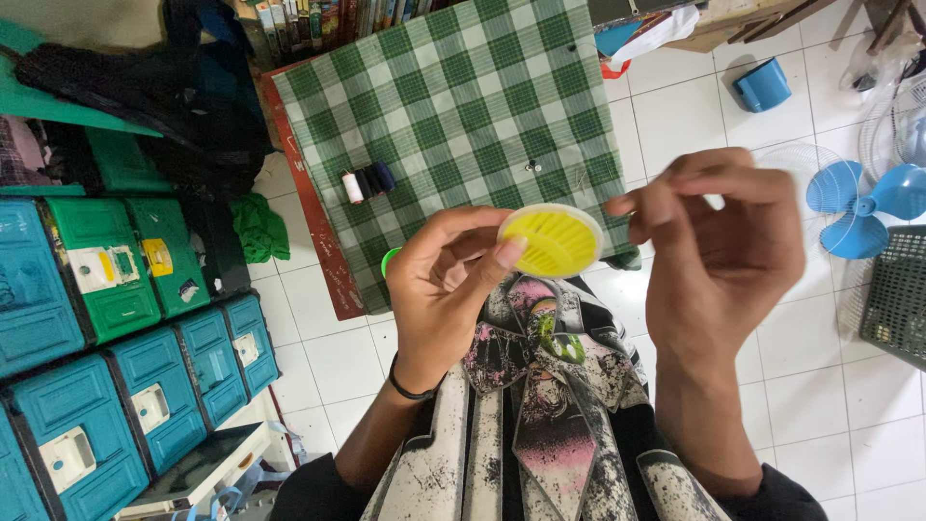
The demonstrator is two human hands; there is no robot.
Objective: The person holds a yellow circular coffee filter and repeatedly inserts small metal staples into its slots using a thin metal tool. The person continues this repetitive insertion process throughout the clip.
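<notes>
left hand (pixel 446 280) grips yellow round lid (pixel 552 240) by rim | right hand (pixel 719 246) fingertips pinched together beside it, contents unclear | green checked cloth (pixel 453 106) behind

I am seeing both hands raised side by side at chest height, forearms rising from the bottom of the view. The left hand (pixel 446 280) is curling its fingers, thumb pressing forward in a pinch, a dark band circling its wrist. The right hand (pixel 723 246) is pinching thumb and forefinger together, back facing me.
</notes>
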